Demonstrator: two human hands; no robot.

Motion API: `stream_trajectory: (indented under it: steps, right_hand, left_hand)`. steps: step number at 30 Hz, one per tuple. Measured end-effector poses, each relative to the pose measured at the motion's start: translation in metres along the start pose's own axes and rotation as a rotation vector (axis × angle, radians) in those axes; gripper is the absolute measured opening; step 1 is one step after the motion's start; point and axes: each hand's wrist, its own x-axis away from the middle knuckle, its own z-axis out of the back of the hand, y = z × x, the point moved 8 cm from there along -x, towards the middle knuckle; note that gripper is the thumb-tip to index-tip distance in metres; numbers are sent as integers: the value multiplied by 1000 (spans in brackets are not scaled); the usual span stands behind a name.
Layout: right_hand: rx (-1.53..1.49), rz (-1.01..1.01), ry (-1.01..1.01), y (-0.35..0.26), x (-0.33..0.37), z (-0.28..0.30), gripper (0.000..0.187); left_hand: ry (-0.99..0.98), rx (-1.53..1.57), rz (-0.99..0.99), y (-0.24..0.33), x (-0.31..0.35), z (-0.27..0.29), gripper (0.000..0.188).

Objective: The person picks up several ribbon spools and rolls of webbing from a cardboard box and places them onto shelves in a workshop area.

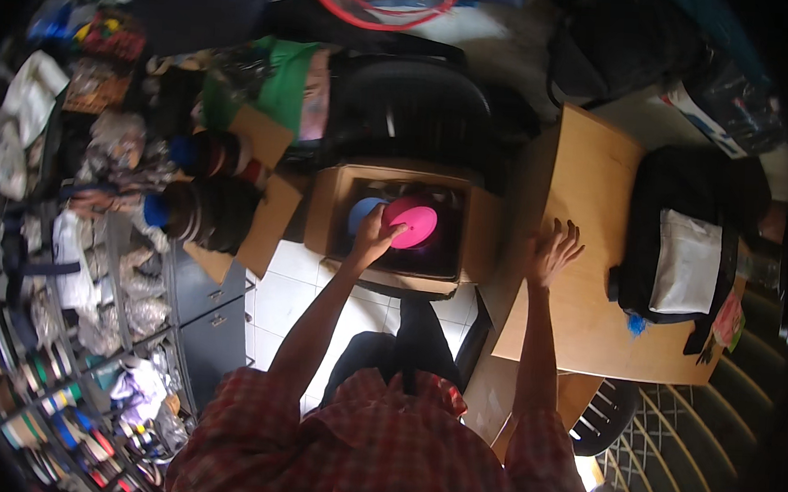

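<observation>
My left hand (376,236) grips the edge of a bright pink round disc (418,222), thumb on top, above an open cardboard box (322,207). Part of a blue round thing (359,210) shows inside the box, to the left of the disc. The rest of the box's contents are dark and partly hidden by the disc. My right hand (556,254) rests over the left edge of a wooden table (579,320), holding nothing, fingers spread.
A black bag (687,174) with a pale pouch (687,262) sits on the table. Behind the box stands a black chair (403,102). On my left, another open box (269,220) holds dark rolls beside crowded shelves (89,363) and dark drawers (213,325). A red-rimmed basket (385,20) is at the far end.
</observation>
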Motion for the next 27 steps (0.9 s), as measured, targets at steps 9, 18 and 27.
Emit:
stream_trajectory:
  steps: [9,18,27]
  right_hand:
    - [-60,-118,-228,-97,-1,18,44]
    - [-1152,795,-1026,-486,119,280,54]
    - [-1413,1006,-1177,-585,255,383,50]
  left_hand:
    - [186,287,146,62,173,210,53]
    - [463,351,-64,95,350,340,51]
    - [1063,118,-151,105,570,413,35]
